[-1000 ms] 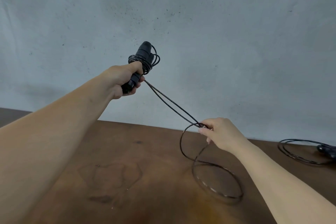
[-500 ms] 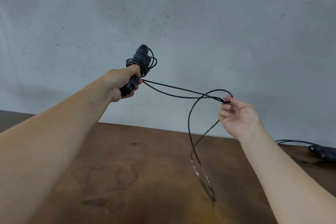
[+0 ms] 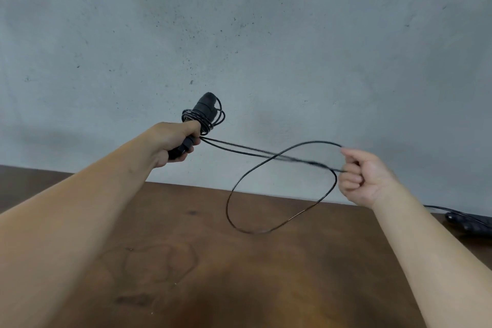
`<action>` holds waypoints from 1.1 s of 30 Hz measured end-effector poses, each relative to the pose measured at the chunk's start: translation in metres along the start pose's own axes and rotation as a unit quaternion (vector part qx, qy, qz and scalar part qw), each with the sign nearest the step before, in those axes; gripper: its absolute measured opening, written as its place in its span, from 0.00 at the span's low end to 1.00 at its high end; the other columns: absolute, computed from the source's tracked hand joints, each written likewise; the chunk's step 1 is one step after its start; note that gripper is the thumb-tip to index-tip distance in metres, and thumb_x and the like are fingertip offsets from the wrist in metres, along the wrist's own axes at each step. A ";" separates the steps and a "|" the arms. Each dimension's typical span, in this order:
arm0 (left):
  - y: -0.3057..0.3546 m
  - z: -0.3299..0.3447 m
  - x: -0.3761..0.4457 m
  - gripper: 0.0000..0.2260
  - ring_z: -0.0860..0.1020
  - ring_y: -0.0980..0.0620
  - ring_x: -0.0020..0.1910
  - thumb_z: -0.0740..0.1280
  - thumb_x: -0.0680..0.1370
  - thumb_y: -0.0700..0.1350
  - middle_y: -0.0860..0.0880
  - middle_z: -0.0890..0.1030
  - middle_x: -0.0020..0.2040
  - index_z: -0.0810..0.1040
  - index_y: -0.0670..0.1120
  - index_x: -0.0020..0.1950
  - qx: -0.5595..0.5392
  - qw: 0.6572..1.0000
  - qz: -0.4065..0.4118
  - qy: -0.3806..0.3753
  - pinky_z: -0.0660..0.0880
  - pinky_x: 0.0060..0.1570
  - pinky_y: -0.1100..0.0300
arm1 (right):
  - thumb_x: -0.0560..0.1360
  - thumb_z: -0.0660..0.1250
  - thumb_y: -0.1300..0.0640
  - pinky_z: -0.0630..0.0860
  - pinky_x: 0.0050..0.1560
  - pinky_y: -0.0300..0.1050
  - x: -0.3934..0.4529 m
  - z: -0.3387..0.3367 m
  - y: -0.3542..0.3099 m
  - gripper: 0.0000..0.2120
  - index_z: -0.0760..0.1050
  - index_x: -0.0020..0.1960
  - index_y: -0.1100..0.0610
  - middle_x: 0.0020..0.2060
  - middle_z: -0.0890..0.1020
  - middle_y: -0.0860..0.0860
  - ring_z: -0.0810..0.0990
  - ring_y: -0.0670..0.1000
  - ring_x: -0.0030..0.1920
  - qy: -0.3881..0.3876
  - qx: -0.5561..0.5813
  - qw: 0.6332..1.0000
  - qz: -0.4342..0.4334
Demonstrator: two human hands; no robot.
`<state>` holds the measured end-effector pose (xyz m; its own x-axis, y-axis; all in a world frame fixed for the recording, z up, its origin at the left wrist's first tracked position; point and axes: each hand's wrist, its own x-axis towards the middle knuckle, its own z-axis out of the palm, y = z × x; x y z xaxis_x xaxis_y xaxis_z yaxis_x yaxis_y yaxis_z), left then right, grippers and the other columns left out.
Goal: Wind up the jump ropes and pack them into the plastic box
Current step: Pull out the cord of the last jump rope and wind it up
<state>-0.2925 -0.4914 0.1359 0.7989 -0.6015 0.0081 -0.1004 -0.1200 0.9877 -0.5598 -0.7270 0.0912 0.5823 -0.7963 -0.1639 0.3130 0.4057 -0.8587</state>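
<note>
My left hand (image 3: 173,141) grips the black handles (image 3: 203,108) of a jump rope, held up in front of the wall. Several turns of the thin black rope are wound around the handles' upper end. Two strands run from there to my right hand (image 3: 363,177), which pinches the rope with curled fingers, palm toward me. A loose loop of the rope (image 3: 266,230) hangs from that hand above the table. The plastic box is not in view.
A brown wooden table (image 3: 213,274) lies below, against a grey concrete wall (image 3: 266,34). A second black jump rope (image 3: 471,224) lies on the table at the far right edge, partly cut off.
My right hand has risen from near the table and swung to the right, lifting the rope's loose loop off the table. My left hand has stayed almost still.
</note>
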 end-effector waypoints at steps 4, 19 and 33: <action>-0.003 -0.002 0.001 0.03 0.73 0.54 0.32 0.67 0.71 0.41 0.47 0.79 0.41 0.77 0.44 0.44 0.029 1.000 0.008 0.003 0.70 0.34 0.62 | 0.80 0.62 0.52 0.53 0.19 0.30 0.018 -0.019 0.006 0.17 0.62 0.34 0.52 0.24 0.72 0.47 0.57 0.44 0.16 0.111 -0.083 0.990 -0.040; -0.005 -0.007 0.001 0.02 0.72 0.51 0.36 0.68 0.72 0.41 0.47 0.76 0.38 0.77 0.44 0.43 0.110 0.993 0.051 0.006 0.69 0.33 0.61 | 0.78 0.63 0.40 0.60 0.30 0.41 0.021 -0.054 0.013 0.22 0.72 0.39 0.58 0.31 0.68 0.52 0.61 0.51 0.28 0.228 -0.318 0.919 -0.052; -0.009 0.007 -0.016 0.04 0.69 0.49 0.34 0.69 0.71 0.40 0.46 0.72 0.35 0.75 0.44 0.43 0.178 0.978 0.096 -0.052 0.64 0.31 0.59 | 0.78 0.63 0.63 0.71 0.42 0.45 0.036 -0.065 0.040 0.05 0.74 0.50 0.65 0.45 0.77 0.59 0.75 0.57 0.44 0.199 -0.527 0.826 -0.005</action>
<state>-0.3084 -0.4863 0.1256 0.6821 -0.7149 0.1541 -0.4576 -0.2529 0.8525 -0.5753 -0.7684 0.0191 0.2254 -0.9667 -0.1215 -0.6330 -0.0506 -0.7725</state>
